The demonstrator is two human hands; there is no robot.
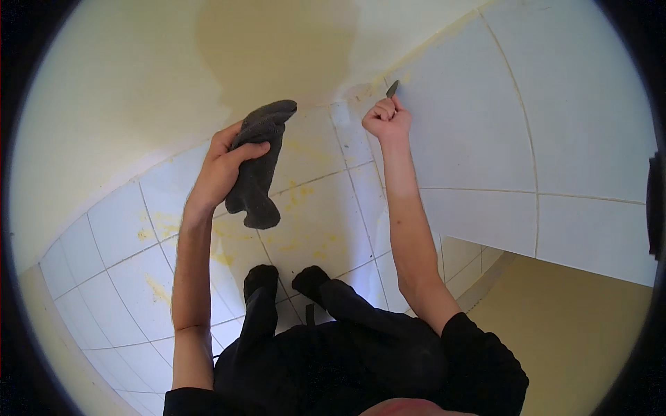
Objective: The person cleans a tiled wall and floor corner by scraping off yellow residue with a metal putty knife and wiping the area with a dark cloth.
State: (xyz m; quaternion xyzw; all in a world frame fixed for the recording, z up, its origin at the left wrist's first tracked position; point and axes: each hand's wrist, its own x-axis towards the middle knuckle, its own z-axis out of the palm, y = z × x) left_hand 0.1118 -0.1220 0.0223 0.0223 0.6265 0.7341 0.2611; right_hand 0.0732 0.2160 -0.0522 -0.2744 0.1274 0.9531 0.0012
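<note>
A folded dark grey cloth (258,166) hangs from my left hand (225,163), which is closed on it with the thumb across its front. My right hand (387,119) makes a fist around a small tool with a dark, leaf-shaped blade (393,89); its handle is hidden in the fingers. That blade points up at the top edge of the white wall tiles (465,125), close to the corner. Along this edge runs a yellowish strip of residue (433,43). I cannot tell whether the blade touches the tile.
Yellow smears and crumbs (298,197) mark the white tiles (312,229) in front of me. Above them is a cream wall (125,90) with a shadow on it. My feet in dark socks (310,281) show below. A tiled ledge (590,260) juts out at the right.
</note>
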